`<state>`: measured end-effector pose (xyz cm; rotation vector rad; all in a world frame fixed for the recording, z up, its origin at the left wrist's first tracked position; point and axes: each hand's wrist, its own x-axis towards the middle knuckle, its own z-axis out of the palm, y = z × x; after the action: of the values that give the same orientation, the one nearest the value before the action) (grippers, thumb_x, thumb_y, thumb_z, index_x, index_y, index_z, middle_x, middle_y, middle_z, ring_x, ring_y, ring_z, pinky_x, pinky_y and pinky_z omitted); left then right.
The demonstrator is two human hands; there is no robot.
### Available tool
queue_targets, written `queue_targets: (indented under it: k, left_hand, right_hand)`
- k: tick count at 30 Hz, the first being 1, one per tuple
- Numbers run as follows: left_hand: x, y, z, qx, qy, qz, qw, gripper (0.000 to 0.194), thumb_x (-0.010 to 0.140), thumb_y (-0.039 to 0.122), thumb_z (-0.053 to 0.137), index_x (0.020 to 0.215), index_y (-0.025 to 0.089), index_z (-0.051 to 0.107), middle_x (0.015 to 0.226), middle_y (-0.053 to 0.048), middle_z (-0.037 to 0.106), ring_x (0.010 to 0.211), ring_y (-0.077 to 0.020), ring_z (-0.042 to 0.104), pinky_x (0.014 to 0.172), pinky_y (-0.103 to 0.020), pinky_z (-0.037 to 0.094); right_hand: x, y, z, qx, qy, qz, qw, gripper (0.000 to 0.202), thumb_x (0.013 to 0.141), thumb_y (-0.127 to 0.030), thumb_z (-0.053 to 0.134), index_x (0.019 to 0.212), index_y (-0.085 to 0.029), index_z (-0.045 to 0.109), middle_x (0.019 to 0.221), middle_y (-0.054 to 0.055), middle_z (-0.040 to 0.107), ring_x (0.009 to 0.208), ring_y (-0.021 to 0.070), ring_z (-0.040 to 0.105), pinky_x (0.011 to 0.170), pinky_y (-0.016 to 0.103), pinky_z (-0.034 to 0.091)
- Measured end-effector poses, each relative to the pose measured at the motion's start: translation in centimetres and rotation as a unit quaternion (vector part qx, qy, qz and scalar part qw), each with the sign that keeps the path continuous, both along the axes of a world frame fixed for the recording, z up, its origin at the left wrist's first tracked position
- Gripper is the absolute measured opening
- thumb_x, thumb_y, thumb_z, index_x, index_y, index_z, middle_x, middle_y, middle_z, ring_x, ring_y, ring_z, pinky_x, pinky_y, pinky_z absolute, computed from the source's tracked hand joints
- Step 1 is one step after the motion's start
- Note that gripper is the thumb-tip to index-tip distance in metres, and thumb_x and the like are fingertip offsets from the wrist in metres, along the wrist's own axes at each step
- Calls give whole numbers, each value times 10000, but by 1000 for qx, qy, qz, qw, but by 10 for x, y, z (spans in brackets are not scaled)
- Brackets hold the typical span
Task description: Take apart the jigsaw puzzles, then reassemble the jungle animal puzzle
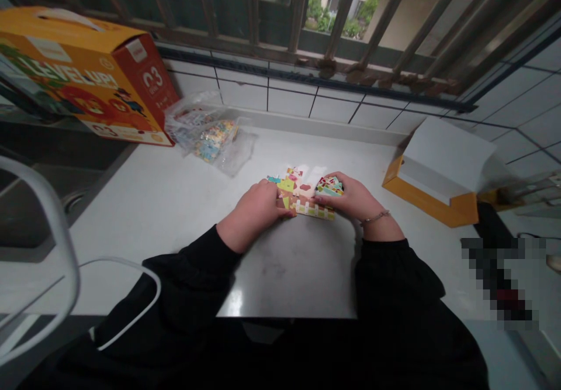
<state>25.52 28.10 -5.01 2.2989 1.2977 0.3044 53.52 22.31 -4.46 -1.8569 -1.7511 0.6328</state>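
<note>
A partly joined jigsaw puzzle (303, 190) lies flat on the white counter in front of me, with a fence-like strip along its near edge. My left hand (258, 206) is curled over the puzzle's left end, thumb at the near side and fingers at the far side, gripping the pieces there. In my right hand (357, 198) is a small pile of loose jigsaw pieces (329, 186), pinched between thumb and fingers just above the puzzle's right part. The fingertips under that pile are partly hidden.
A large orange box (87, 80) stands at the back left by the sink (30, 244). Beside it lie clear plastic bags of puzzle pieces (214, 140). An open yellow-and-white box (432, 188) sits at the right. White cable (149, 270) loops at the left front. Window bars run behind.
</note>
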Motion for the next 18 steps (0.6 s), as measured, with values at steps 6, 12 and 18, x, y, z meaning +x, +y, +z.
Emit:
queue_targets:
  k: [6,12,18]
  left_hand:
    - [-12,6,3,88,3,75,993,377,829,459,909,976,214,663,956,-111,697,934,-319,662,805,-404,488]
    - [-11,12,-1,57,-45,87,994,318,872,415,858,998,217,643,988,-101,706,928,-298,645,836,-410,498]
    - [-2,7,-4,111,10,75,991,242,936,403,790,1004,181,722,1112,-149,667,1068,-328,611,968,-447,512]
  right_hand:
    - [-9,0,1,-56,51,83,994,525,757,-528,919,1178,-255,763,1112,62,827,978,307,771,876,453,626]
    - [-20,1,1,-71,87,143,983,596,735,-498,923,1244,-242,749,1131,53,820,998,289,761,897,426,614]
    - [-26,2,-2,-52,78,144,985,555,739,-464,928,1219,-249,751,1117,47,815,980,274,754,901,417,612]
